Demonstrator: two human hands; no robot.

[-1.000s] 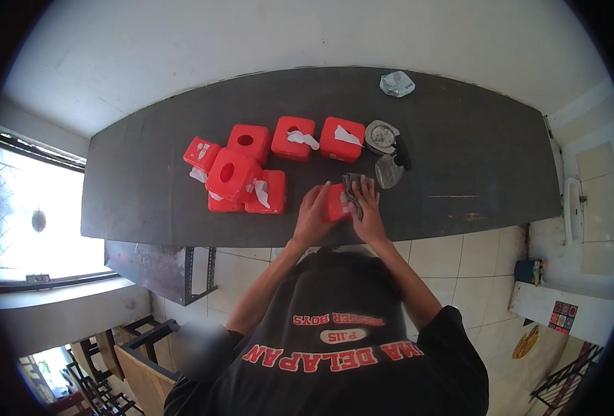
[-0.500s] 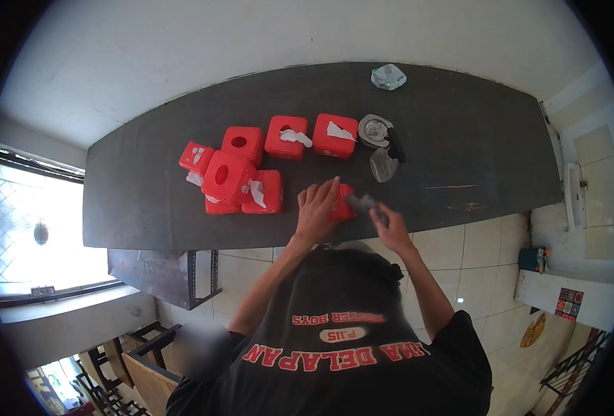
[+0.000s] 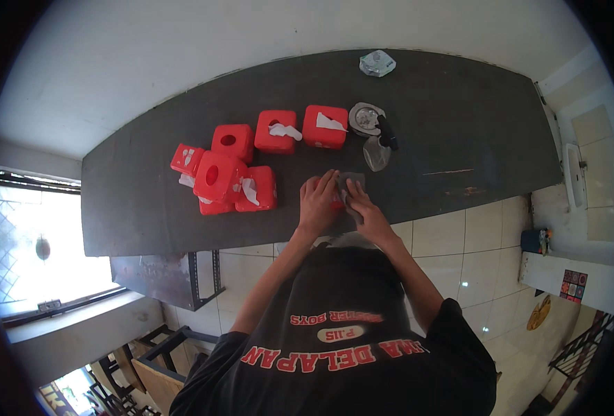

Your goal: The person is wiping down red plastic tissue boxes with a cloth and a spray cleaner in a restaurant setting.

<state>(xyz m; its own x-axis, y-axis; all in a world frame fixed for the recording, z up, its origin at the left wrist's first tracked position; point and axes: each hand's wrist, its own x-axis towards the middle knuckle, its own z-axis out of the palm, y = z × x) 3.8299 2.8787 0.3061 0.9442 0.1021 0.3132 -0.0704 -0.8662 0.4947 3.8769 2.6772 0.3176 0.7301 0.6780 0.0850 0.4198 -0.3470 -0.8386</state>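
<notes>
At the table's near edge my left hand [image 3: 316, 206] grips a small red tissue box [image 3: 336, 202], mostly hidden behind the fingers. My right hand [image 3: 371, 218] holds a grey cloth [image 3: 351, 182] flat against the box's right and upper side, close to my left fingertips. Further off stand red tissue boxes with white tissue sticking out, one at the right [image 3: 326, 135] and one beside it [image 3: 275, 142]. To the left, several more red boxes cluster, one of them [image 3: 217, 178] resting on top of others with a bare oval opening.
A clear spray bottle [image 3: 376, 154] with a black head lies beside a grey round dish [image 3: 366, 119]. At the far edge sits a crumpled pale packet [image 3: 377, 64]. The dark table [image 3: 459, 125] meets a white wall; a low metal table [image 3: 151, 274] stands at left below.
My right hand has moved left and the grey cloth now lies against the red tissue box, where before it was held off to the right. The view has shifted slightly.
</notes>
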